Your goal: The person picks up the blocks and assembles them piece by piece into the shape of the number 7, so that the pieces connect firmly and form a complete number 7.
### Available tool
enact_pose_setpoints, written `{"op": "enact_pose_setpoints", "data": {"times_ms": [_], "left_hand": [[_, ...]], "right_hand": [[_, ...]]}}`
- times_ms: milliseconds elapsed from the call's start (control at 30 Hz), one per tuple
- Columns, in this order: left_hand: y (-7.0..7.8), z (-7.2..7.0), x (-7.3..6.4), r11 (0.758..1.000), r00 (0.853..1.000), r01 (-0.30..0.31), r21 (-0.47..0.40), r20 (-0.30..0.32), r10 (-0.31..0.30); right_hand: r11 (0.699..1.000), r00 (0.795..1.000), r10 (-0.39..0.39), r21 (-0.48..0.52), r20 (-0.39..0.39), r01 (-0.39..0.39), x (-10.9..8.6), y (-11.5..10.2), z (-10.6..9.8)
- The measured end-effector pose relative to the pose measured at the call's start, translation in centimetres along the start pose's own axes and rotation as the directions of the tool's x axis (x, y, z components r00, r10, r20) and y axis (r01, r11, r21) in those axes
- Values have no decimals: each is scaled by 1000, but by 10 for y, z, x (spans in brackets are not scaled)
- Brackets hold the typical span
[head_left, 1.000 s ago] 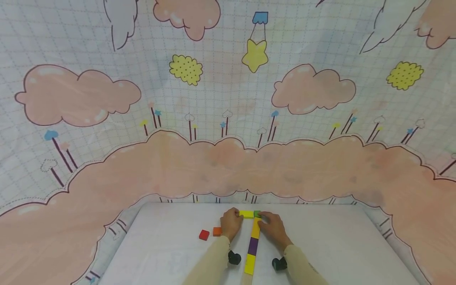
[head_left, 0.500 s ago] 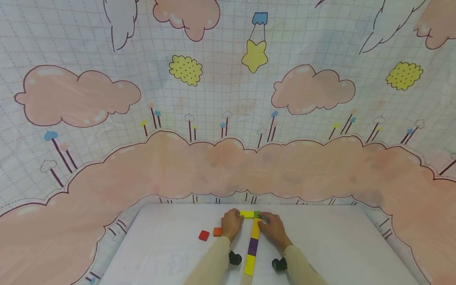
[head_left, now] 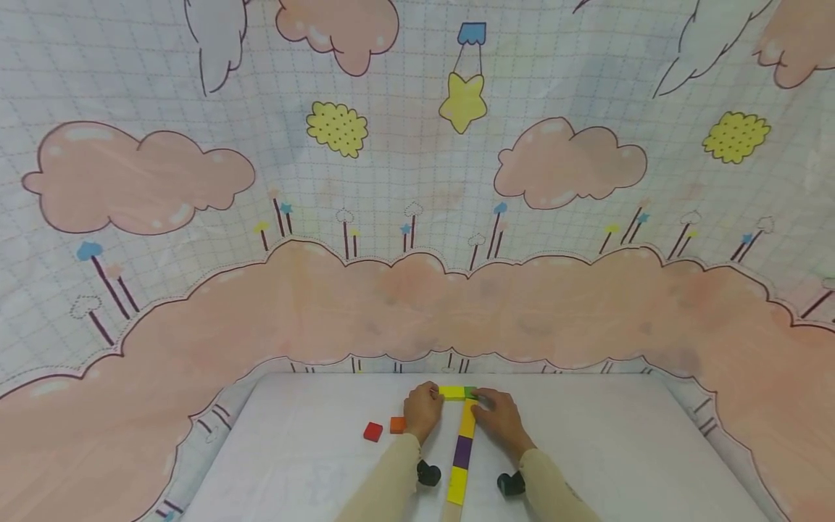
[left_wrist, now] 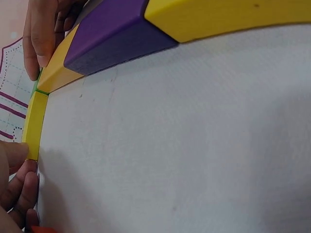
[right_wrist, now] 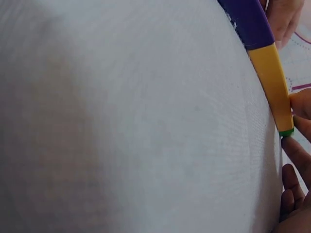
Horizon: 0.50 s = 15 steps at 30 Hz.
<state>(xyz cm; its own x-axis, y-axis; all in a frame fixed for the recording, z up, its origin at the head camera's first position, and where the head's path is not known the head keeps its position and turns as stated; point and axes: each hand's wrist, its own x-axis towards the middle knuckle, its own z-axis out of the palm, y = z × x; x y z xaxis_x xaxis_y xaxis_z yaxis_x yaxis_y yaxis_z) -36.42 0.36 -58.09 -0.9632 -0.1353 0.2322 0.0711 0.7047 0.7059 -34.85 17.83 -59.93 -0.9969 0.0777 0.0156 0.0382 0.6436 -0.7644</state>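
In the head view, a row of blocks runs away across the white table: a yellow block (head_left: 457, 486), a purple block (head_left: 462, 452) and an orange-yellow block (head_left: 468, 419). At its far end sits a small green block (head_left: 470, 392), with another yellow block (head_left: 451, 393) extending left from it, forming a corner. My left hand (head_left: 423, 410) pinches this yellow block's left end, thumb on top in the left wrist view. Fingers of my right hand (head_left: 501, 417) hold the green block, the thumb against the orange-yellow block's side. The green block is partly covered by fingertips.
An orange block (head_left: 397, 425) lies beside my left hand, partly hidden by it. Further left is a red block (head_left: 373, 432). A tan block (head_left: 451, 512) continues the row at the bottom edge. Behind the white table (head_left: 626, 442) hangs a cloud-patterned cloth (head_left: 417, 312).
Both hands stay at the same blocks, and the blocks keep their places. Only the head view shifts very slightly.
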Motion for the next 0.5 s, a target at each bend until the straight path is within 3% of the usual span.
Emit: {"op": "enact_pose_setpoints", "data": {"times_ms": [500], "left_hand": [[-1, -4, 2, 999, 997, 44, -28, 62, -42]], "right_hand": [[1000, 1000, 16, 2, 4, -16, -1, -3, 0]]}}
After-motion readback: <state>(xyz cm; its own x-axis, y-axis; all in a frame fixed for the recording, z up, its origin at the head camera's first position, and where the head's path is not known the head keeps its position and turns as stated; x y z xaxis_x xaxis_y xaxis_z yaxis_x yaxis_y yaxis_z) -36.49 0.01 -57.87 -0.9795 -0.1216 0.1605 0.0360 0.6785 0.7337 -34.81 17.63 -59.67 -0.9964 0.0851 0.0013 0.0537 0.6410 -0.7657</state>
